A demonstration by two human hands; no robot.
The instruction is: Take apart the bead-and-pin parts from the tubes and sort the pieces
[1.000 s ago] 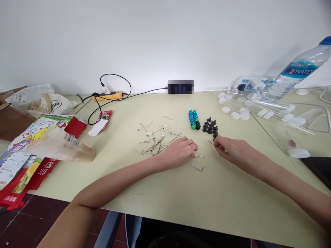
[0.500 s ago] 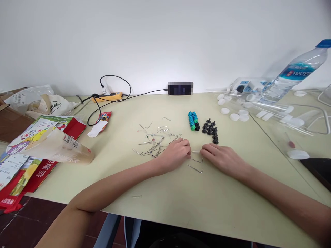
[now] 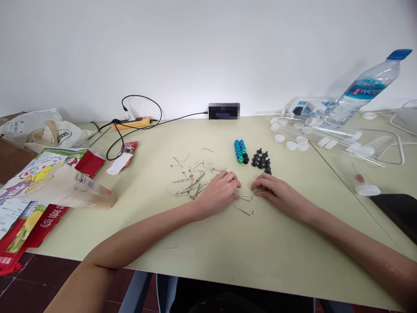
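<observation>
Both my hands rest on the pale green table (image 3: 276,256) near its middle. My left hand (image 3: 218,191) lies curled, fingertips pinching the left end of small bent metal pins (image 3: 246,198). My right hand (image 3: 272,190) has its fingers pressed together on the right end of the same pins. Another bent pin (image 3: 244,211) lies loose just in front of them. A scattered heap of metal pins (image 3: 192,176) spreads to the left of my left hand. Behind my hands sit a cluster of blue-green beads (image 3: 240,150) and a cluster of black beads (image 3: 261,160).
Snack packets and a paper bag (image 3: 65,187) crowd the left edge. A yellow power strip with black cables (image 3: 132,122) lies at the back. White caps and clear tubes (image 3: 312,139), a tilted water bottle (image 3: 365,89) and a dark object (image 3: 395,208) fill the right side.
My right hand has moved left from the black beads to meet my left hand over the bent pins. The left hand has barely shifted.
</observation>
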